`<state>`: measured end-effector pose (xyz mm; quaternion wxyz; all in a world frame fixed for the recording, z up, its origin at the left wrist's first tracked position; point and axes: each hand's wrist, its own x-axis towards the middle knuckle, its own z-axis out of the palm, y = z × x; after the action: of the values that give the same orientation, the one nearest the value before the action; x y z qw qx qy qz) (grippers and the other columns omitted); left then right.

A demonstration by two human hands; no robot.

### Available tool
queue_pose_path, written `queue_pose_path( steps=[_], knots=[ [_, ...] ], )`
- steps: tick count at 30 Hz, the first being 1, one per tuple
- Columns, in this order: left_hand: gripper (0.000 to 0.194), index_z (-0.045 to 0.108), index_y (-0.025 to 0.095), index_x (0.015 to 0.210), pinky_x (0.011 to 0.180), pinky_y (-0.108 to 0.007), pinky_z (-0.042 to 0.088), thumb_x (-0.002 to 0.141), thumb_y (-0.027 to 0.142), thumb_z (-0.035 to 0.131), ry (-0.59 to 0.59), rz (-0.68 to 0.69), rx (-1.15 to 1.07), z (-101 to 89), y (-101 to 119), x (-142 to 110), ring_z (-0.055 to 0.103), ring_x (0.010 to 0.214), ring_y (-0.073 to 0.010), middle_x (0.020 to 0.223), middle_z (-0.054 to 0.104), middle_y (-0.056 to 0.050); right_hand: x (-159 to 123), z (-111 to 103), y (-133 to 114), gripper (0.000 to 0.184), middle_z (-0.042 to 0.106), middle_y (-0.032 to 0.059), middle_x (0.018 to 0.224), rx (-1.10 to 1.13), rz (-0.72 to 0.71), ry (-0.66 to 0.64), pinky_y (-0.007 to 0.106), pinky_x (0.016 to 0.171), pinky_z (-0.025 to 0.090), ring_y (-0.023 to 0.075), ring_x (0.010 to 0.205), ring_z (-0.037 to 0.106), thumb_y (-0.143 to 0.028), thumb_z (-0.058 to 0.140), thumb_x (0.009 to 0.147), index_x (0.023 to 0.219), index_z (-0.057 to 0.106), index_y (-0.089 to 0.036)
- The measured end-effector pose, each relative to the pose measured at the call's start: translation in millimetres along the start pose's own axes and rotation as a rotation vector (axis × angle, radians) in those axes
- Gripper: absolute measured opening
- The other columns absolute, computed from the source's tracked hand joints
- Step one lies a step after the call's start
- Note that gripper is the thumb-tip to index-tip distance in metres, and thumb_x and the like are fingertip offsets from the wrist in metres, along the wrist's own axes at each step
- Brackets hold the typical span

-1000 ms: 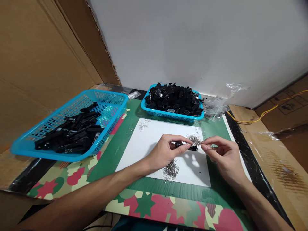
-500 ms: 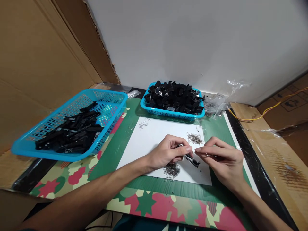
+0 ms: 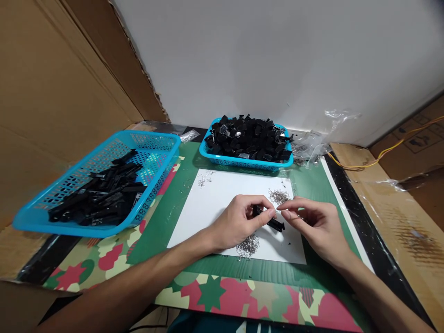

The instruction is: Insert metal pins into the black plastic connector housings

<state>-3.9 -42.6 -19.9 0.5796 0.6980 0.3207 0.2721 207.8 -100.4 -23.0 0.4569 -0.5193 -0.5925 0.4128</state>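
My left hand (image 3: 243,219) is closed around a slim black plastic part (image 3: 275,225), whose far end sticks out to the right past the thumb. Close beside it, my right hand (image 3: 312,222) has its thumb and forefinger pinched near the left fingertips; whatever is between them is too small to make out. Under the hands lies a white sheet (image 3: 204,217). A pile of tiny metal pieces (image 3: 278,196), perhaps springs, sits just behind the fingers, and a second metal pile (image 3: 248,245) lies below the left wrist.
At the back stands a blue basket (image 3: 243,162) heaped with small black parts. A larger blue basket (image 3: 121,227) on the left holds long black parts. Clear plastic bags (image 3: 308,145), a yellow cable (image 3: 378,162) and cardboard (image 3: 360,162) are on the right. A few loose metal pieces (image 3: 204,179) lie on the sheet's far corner.
The black part tilted down to the right, then turned partly back in my left hand. My right hand has shifted slightly left and stays pinched close to the left fingertips.
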Motion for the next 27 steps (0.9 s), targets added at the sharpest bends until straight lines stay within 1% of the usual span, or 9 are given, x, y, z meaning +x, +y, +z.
queue_pose_path(
  steps=[5, 10, 13, 15, 16, 19, 21, 24, 27],
  knots=[
    [0.026, 0.078, 0.016, 0.098, 0.056, -0.023, 0.034, 0.100, 0.037, 0.062, -0.002, 0.018, 0.148, 2.8, -2, -1, 0.045, 0.059, -0.0096, 0.072, 0.065, 0.000, 1, 4, 0, 0.019, 0.070, 0.0047, 0.075, -0.017, 0.052, -0.015, 0.027, 0.052, 0.041, 0.0142, 0.060, 0.053, -0.036, 0.074, 0.090, 0.083, 0.080, -0.019],
    [0.023, 0.081, 0.019, 0.104, 0.062, -0.024, 0.040, 0.094, 0.038, 0.073, 0.131, 0.043, 0.158, 2.0, -5, 3, 0.055, 0.070, -0.0123, 0.095, 0.077, -0.004, 3, -1, 4, 0.019, 0.067, 0.0038, 0.066, -0.047, 0.078, 0.120, 0.026, 0.047, 0.036, 0.0129, 0.054, 0.050, -0.037, 0.079, 0.084, 0.078, 0.080, -0.019],
    [0.035, 0.079, 0.021, 0.119, 0.054, -0.023, 0.034, 0.090, 0.041, 0.078, 0.150, -0.035, 0.167, -0.4, -8, 5, 0.044, 0.058, -0.0106, 0.077, 0.072, -0.001, 5, -3, 8, 0.021, 0.067, 0.0038, 0.065, -0.053, 0.105, 0.167, 0.025, 0.046, 0.036, 0.0128, 0.053, 0.051, -0.038, 0.078, 0.083, 0.076, 0.079, -0.018],
    [0.039, 0.076, 0.022, 0.127, 0.051, -0.023, 0.031, 0.094, 0.042, 0.073, 0.127, -0.072, 0.198, -1.8, -10, 6, 0.038, 0.053, -0.0102, 0.064, 0.064, 0.002, 6, -5, 10, 0.022, 0.067, 0.0041, 0.066, -0.056, 0.134, 0.177, 0.024, 0.047, 0.038, 0.0130, 0.054, 0.053, -0.038, 0.078, 0.083, 0.076, 0.078, -0.017],
    [0.039, 0.075, 0.023, 0.129, 0.052, -0.023, 0.032, 0.096, 0.043, 0.070, 0.116, -0.070, 0.218, -2.4, -10, 5, 0.039, 0.054, -0.0103, 0.065, 0.064, 0.002, 7, -5, 10, 0.021, 0.067, 0.0039, 0.066, -0.061, 0.151, 0.175, 0.024, 0.048, 0.039, 0.0133, 0.055, 0.054, -0.037, 0.078, 0.082, 0.076, 0.078, -0.017],
    [0.034, 0.076, 0.024, 0.126, 0.058, -0.024, 0.040, 0.099, 0.042, 0.067, 0.074, 0.024, 0.343, -4.4, -11, 4, 0.051, 0.063, -0.0110, 0.091, 0.075, -0.002, 8, -7, 11, 0.022, 0.063, 0.0021, 0.064, -0.082, 0.208, 0.142, 0.024, 0.049, 0.039, 0.0131, 0.055, 0.055, -0.037, 0.077, 0.081, 0.076, 0.076, -0.016],
    [0.032, 0.075, 0.023, 0.126, 0.065, -0.025, 0.045, 0.100, 0.039, 0.066, 0.030, 0.128, 0.482, -5.8, -11, 3, 0.060, 0.073, -0.0127, 0.104, 0.076, -0.004, 9, -8, 11, 0.024, 0.060, 0.0010, 0.063, -0.101, 0.246, 0.104, 0.023, 0.049, 0.037, 0.0123, 0.055, 0.053, -0.038, 0.076, 0.081, 0.075, 0.075, -0.015],
    [0.033, 0.071, 0.020, 0.130, 0.071, -0.026, 0.047, 0.103, 0.036, 0.062, -0.047, 0.271, 0.666, -7.3, -15, 3, 0.067, 0.084, -0.0158, 0.100, 0.076, -0.004, 11, -9, 11, 0.025, 0.057, 0.0001, 0.063, -0.140, 0.293, 0.047, 0.024, 0.050, 0.036, 0.0121, 0.056, 0.051, -0.039, 0.074, 0.080, 0.074, 0.073, -0.014],
    [0.033, 0.070, 0.018, 0.130, 0.069, -0.027, 0.047, 0.105, 0.037, 0.059, -0.099, 0.371, 0.798, -7.2, -19, 3, 0.068, 0.082, -0.0169, 0.092, 0.074, -0.003, 11, -8, 10, 0.025, 0.056, 0.0000, 0.062, -0.196, 0.325, -0.005, 0.024, 0.051, 0.035, 0.0124, 0.057, 0.050, -0.038, 0.070, 0.081, 0.070, 0.071, -0.015]
  ],
)
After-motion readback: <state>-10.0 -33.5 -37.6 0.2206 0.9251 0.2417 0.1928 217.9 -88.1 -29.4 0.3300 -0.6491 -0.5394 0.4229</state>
